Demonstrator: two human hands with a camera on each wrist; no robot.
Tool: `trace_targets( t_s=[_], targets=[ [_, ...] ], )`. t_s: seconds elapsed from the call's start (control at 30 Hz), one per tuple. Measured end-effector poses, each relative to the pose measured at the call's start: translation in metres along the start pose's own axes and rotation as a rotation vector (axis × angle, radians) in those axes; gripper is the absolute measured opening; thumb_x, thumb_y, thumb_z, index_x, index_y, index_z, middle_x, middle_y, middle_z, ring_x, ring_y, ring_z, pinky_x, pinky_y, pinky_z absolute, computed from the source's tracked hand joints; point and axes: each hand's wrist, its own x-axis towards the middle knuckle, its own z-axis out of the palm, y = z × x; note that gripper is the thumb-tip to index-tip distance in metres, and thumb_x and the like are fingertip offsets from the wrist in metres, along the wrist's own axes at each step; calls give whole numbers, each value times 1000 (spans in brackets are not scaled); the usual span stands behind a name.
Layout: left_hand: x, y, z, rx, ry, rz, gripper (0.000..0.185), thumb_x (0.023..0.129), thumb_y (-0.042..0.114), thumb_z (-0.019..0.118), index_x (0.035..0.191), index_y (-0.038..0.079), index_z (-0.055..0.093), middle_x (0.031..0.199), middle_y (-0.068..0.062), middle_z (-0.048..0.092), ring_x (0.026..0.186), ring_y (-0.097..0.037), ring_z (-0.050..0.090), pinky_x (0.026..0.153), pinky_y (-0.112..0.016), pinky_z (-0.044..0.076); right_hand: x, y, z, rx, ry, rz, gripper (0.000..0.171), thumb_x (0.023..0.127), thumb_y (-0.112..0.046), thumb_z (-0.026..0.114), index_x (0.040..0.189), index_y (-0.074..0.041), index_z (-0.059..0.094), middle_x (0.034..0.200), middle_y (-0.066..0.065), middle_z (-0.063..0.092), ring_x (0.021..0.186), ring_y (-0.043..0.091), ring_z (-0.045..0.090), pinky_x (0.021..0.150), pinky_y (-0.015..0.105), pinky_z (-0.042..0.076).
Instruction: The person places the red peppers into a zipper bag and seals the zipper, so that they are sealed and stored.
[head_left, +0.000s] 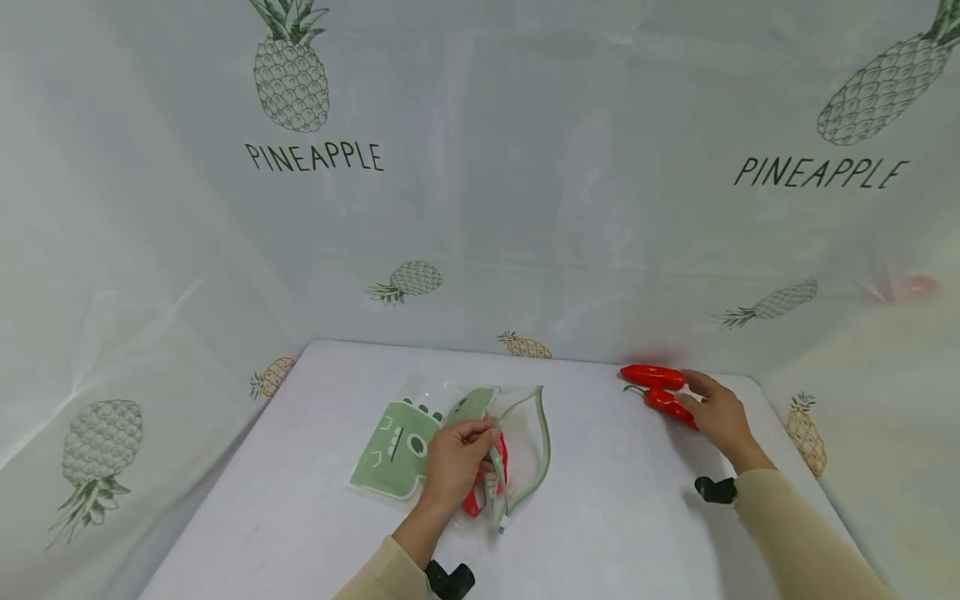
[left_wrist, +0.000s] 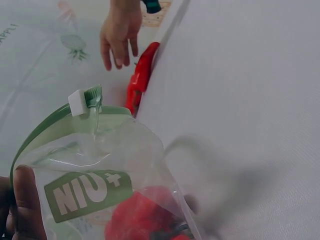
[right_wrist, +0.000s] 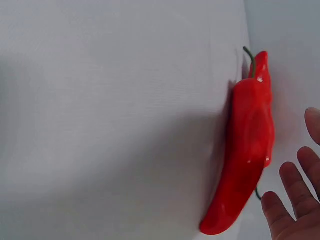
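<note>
My left hand pinches the mouth edge of a clear zip bag with green trim and a green cartoon face. Its green zip strip bows open to the right, and a white slider sits on it in the left wrist view. Through the plastic, a red pepper shows inside. At the back right, two long red peppers lie side by side, both with thin green stems. Beside them is my right hand, fingers extended; the right wrist view shows those fingers spread next to the nearer pepper.
The white table ends at the back against a hanging curtain printed with pineapples. More of that curtain hangs at both sides. A black wrist mount sits at the right cuff, another at the left.
</note>
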Motion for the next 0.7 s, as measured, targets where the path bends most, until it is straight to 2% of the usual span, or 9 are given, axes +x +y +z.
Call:
trace_targets(
  t_s=[0.13, 0.27, 0.57, 0.7],
  targets=[
    [-2, -2, 2, -8, 2, -11, 19, 95, 15, 79, 112, 8, 82, 86, -7, 76, 54, -13, 67, 53, -22, 58, -1, 9, 4, -2, -39, 45, 62, 107, -23, 59, 160, 2, 37, 155, 39, 42, 139, 59, 42, 109, 72, 45],
    [-3, -4, 3, -29, 2, -5, 18, 95, 13, 79, 112, 7, 82, 93, -8, 78, 54, -13, 66, 54, -21, 59, -5, 13, 9, 3, -56, 56, 63, 107, -21, 60, 159, 4, 36, 154, 39, 43, 139, 57, 42, 109, 68, 47],
    [-5, -7, 3, -44, 4, 8, 20, 95, 11, 79, 113, 4, 81, 106, -10, 80, 55, -14, 67, 55, -23, 60, -24, 5, 21, 1, -65, 28, 62, 106, -20, 63, 159, 2, 39, 148, 36, 51, 133, 54, 51, 103, 63, 55],
    [-5, -9, 5, -55, 19, 3, 22, 94, 12, 80, 114, 4, 81, 102, -12, 79, 55, -17, 68, 53, -22, 58, -29, 1, 27, 39, -69, 60, 61, 106, -20, 62, 160, -2, 39, 149, 33, 52, 132, 53, 53, 100, 60, 58]
  ],
)
